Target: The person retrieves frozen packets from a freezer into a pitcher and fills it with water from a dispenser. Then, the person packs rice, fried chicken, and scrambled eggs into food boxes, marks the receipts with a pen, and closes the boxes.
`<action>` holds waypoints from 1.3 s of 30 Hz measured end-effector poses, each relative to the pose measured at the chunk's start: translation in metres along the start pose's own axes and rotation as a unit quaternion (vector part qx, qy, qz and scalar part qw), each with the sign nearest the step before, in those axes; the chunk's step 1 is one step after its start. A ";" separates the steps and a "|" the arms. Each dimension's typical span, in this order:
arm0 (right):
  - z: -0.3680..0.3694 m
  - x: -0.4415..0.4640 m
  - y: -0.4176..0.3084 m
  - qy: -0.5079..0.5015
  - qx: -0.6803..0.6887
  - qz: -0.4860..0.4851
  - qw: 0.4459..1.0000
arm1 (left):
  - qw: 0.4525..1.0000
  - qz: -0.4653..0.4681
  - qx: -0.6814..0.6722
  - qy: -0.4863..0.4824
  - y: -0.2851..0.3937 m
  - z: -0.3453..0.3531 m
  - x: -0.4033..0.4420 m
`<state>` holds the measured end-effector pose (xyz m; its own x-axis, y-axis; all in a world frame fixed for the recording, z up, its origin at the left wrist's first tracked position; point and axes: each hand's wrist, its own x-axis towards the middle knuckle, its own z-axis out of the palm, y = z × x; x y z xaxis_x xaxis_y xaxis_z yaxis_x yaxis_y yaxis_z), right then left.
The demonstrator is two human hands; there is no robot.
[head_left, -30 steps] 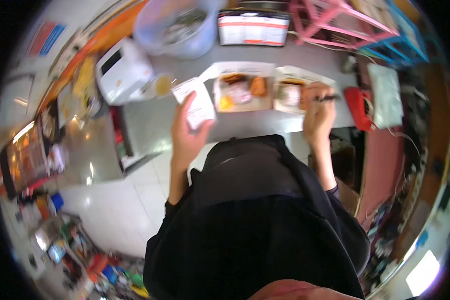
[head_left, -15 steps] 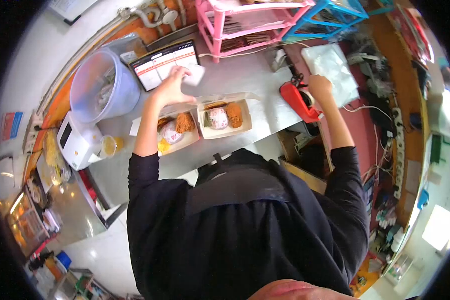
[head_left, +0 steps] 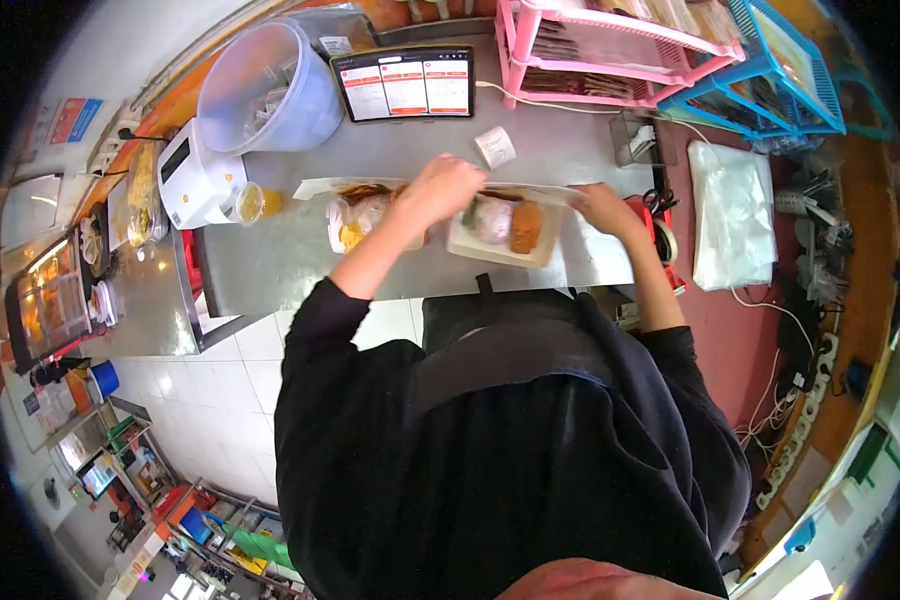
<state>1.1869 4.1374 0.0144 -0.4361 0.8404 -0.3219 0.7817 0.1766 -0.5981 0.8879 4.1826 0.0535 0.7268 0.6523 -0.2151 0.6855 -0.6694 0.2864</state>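
Note:
The right-hand takeaway box (head_left: 500, 254) stands open on the metal counter, with a paper-wrapped bundle (head_left: 490, 221) and a piece of fried chicken (head_left: 526, 229) inside. Its raised lid (head_left: 530, 190) runs between my hands along the far edge. My left hand (head_left: 444, 190) is closed at the lid's left end. At the other end, the fingers of my right hand (head_left: 607, 211) pinch the lid's corner. A second open box (head_left: 335, 238) sits to the left, partly hidden by my left forearm; a yellow item (head_left: 350, 236) shows in it. Beyond the boxes lies a curled white slip (head_left: 495, 147).
A tablet (head_left: 406, 85) leans at the back beside a clear bucket (head_left: 270, 90). To the left are a white printer (head_left: 192, 180) and a yellow cup (head_left: 258, 202). Pink shelves (head_left: 610, 85), a red tape dispenser (head_left: 673, 255) and plastic bags (head_left: 730, 215) are on the right.
My right hand has left the tape dispenser area and come to the right box's lid. My left hand has moved from the white slip to that lid, leaving the slip on the counter.

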 end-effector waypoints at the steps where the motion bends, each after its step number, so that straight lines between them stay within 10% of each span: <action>1: -0.009 -0.005 0.006 0.003 -0.005 0.000 1.000 | 1.000 -0.014 -0.012 0.001 0.010 0.000 0.006; 10: -0.005 -0.042 0.007 0.111 -0.119 0.092 0.982 | 0.899 -0.182 -0.247 0.311 0.085 0.082 -0.009; 15: 0.019 -0.017 0.015 0.076 0.397 0.196 0.893 | 0.756 -0.259 -0.377 0.469 0.129 0.118 0.030; 19: 0.022 0.002 0.042 0.124 0.152 0.124 0.973 | 0.790 -0.359 -0.401 0.294 0.099 0.091 0.024; 24: -0.017 -0.012 0.020 0.120 -0.166 -0.031 0.978 | 0.936 -0.131 -0.231 0.232 0.041 0.074 -0.017; 28: 0.063 -0.030 0.031 0.291 -0.131 -0.060 0.946 | 0.933 -0.071 -0.087 0.343 0.050 0.121 -0.044; 32: 0.115 -0.031 0.005 0.389 0.191 -0.035 0.901 | 0.807 -0.165 -0.329 0.462 0.081 0.167 -0.025; 35: 0.120 -0.020 0.011 0.395 0.293 0.001 0.871 | 0.720 -0.240 -0.505 0.410 0.094 0.163 -0.012; 39: 0.080 -0.017 0.014 0.325 0.224 0.059 0.917 | 0.757 -0.310 -0.475 0.325 0.091 0.114 -0.017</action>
<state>1.1694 4.0843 -0.0475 0.1108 0.9937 0.0140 0.4807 -0.0413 -0.8759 0.9430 4.0703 -0.0235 -0.1082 0.9799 -0.1676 0.3210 0.1940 0.9270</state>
